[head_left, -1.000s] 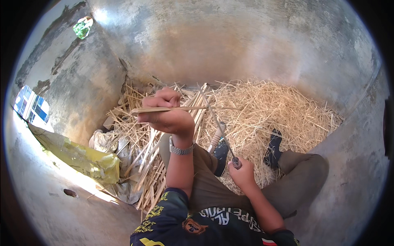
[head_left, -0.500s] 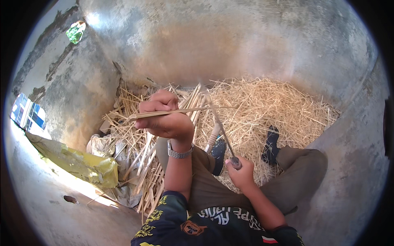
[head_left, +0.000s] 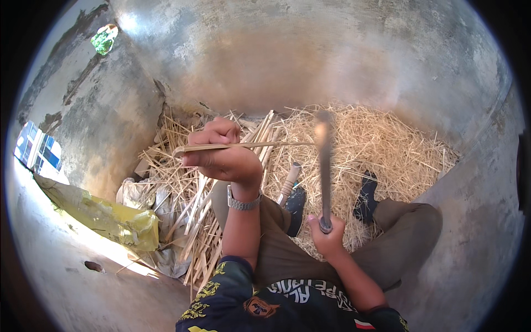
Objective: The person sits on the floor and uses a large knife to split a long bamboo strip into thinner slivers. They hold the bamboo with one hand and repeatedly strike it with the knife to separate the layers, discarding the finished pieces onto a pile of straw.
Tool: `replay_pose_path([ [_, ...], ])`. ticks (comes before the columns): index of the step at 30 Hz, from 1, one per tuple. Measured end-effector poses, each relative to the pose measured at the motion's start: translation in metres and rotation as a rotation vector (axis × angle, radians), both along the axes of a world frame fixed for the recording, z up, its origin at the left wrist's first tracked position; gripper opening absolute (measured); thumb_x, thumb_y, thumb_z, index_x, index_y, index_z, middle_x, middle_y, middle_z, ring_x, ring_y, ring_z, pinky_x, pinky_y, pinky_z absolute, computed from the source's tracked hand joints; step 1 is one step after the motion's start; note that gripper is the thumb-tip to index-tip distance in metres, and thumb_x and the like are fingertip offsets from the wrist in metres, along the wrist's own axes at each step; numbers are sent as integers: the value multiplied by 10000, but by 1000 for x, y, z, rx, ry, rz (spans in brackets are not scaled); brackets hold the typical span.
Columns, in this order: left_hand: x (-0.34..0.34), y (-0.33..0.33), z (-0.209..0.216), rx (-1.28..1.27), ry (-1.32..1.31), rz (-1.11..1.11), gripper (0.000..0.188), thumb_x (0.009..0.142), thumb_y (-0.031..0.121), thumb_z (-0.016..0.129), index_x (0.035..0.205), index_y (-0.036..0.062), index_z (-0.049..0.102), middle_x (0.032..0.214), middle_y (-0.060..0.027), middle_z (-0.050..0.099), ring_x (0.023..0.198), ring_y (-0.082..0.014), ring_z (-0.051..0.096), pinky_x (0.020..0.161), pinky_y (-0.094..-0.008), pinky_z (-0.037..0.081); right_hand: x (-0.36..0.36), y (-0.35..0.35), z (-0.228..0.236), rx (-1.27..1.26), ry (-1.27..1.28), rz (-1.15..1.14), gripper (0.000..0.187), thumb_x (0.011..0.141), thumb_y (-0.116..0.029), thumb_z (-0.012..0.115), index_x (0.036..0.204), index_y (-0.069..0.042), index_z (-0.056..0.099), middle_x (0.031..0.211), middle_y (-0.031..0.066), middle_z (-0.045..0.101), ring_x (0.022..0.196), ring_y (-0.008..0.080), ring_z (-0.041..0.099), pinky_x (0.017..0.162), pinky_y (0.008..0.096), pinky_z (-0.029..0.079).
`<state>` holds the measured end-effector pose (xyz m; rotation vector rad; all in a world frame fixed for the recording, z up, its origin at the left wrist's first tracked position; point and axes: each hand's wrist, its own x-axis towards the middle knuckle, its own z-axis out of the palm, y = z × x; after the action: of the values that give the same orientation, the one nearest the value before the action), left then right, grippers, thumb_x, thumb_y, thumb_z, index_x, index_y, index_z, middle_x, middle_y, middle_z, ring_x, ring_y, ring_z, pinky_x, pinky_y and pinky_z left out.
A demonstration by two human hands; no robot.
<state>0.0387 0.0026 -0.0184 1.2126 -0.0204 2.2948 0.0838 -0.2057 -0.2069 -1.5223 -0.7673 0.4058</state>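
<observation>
Fingers of our left hand (head_left: 229,162) are curled tight, holding a split bamboo strip (head_left: 271,144) whose long axis runs left to right, its thin end reaching right toward a long knife (head_left: 326,177). Our right hand (head_left: 330,238), nearer us and closed round the knife, points it far, crosswise; whether strip and knife touch, we cannot tell.

Dark shirt (head_left: 287,320) is bearing white lettering (head_left: 302,294) | left sleeve (head_left: 239,270) is showing yellow motifs (head_left: 206,292) | link-band watch (head_left: 243,202) is showing silver-grey | trousers (head_left: 401,238) are showing plain brown
</observation>
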Motion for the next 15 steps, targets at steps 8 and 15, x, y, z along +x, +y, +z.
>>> replay_pose_path([
  [8, -3, 2, 2, -74, -7, 44, 620, 1080, 540, 107, 762, 84, 381, 552, -75, 463, 468, -146, 372, 449, -267, 347, 1, 8, 3, -174, -164, -36, 329, 866, -88, 697, 648, -17, 461, 507, 78, 392, 461, 136, 378, 463, 336, 329],
  [15, 3, -2, 2, -6, 10, 50, 607, 1059, 599, 156, 767, 105, 353, 545, -45, 399, 476, -123, 338, 420, -257, 289, 5, 5, 2, -57, -199, 18, 341, 860, -96, 708, 643, -13, 457, 501, 96, 415, 454, 148, 387, 462, 348, 343],
])
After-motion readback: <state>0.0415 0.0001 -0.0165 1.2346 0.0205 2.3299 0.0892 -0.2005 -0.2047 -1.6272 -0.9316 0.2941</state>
